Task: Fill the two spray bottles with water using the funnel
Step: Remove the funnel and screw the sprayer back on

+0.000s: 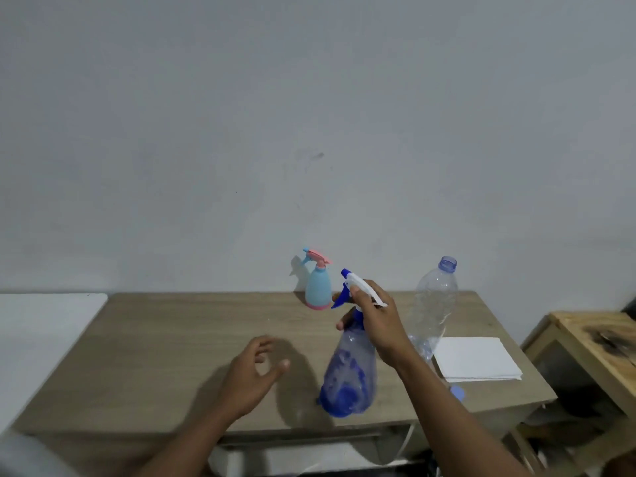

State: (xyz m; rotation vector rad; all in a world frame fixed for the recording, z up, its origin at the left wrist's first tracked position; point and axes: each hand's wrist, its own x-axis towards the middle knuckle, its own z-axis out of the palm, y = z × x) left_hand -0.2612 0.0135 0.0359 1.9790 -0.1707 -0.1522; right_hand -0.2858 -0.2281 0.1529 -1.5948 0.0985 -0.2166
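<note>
Over the middle of the table (155,339), the right hand (375,318) is wrapped around the neck of the blue spray bottle (347,376), fingers curled just under its white-and-blue spray head (361,285). The bottle's translucent body hangs below the grip and its darker base sits close to the table's front edge. Whether the base touches the wood cannot be told. The nozzle points away and to the left.

The left hand (253,370) floats beside it, just to the left. Its fingers are loosely bent and spread, and it holds nothing.

Further back, against the wall (309,115), the small pink-and-blue spray bottle (318,287) stands upright with its head on.

To the right of the gripping hand stands a clear plastic bottle (435,304), uncapped, its mouth open at the top. A blue cap (457,392) lies on the table near the right forearm. White folded sheets (476,358) lie flat beside the clear bottle's foot.

At the far right is a wooden stand (592,339), and at the far left a white surface (41,325) meets the table's edge.
</note>
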